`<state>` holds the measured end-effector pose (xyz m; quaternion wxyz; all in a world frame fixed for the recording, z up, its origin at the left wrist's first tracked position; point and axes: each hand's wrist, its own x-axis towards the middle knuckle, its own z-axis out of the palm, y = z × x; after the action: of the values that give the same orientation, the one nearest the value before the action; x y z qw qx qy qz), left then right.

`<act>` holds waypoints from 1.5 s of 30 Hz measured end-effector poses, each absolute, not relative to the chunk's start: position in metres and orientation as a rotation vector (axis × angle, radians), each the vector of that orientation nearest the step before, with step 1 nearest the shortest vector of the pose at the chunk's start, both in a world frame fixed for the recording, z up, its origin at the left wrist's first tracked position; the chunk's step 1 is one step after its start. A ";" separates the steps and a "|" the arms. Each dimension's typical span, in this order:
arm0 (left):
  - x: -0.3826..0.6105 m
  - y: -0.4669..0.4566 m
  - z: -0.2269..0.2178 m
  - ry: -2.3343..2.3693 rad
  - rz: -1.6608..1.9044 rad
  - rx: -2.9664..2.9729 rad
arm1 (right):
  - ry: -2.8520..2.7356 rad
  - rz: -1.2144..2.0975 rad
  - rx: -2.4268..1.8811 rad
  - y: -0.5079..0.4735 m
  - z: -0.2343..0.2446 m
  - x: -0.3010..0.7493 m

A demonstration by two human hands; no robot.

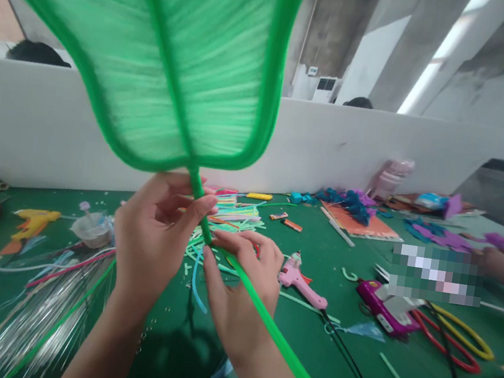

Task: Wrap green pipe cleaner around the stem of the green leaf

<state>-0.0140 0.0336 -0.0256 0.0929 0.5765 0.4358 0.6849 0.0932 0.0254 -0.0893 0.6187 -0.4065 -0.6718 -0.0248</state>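
The large green leaf of sheer fibres with a fuzzy wire rim (167, 58) is cut off by the top edge and hides part of the white partition (32, 114). Both hands pinch its green fuzzy stem (278, 336) above the table (320, 236): the left hand (154, 235) just under the blade, the right hand (238, 287) lower. The near table edge has open room. There are two glue guns, a yellow glue gun (34, 221) and a pink glue gun (300, 280).

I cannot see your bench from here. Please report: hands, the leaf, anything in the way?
Left hand pinching green stem under leaf. Right hand gripping stem lower down. Leaf held up over table. Pink glue gun beside right hand, not touching.
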 end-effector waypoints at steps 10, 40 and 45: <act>-0.033 0.042 -0.027 0.851 1.628 1.593 | -1.479 0.063 -0.935 0.021 -0.079 0.096; -0.043 0.050 -0.026 1.045 1.805 1.605 | -1.566 -0.005 -0.853 0.023 -0.088 0.103; -0.041 0.050 -0.027 1.080 1.861 1.604 | -1.550 0.019 -0.872 0.023 -0.090 0.101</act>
<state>-0.0405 0.0499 -0.0269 0.2269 0.5820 0.3918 0.6754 0.1008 0.0233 -0.0897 0.6301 -0.3807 -0.6767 0.0085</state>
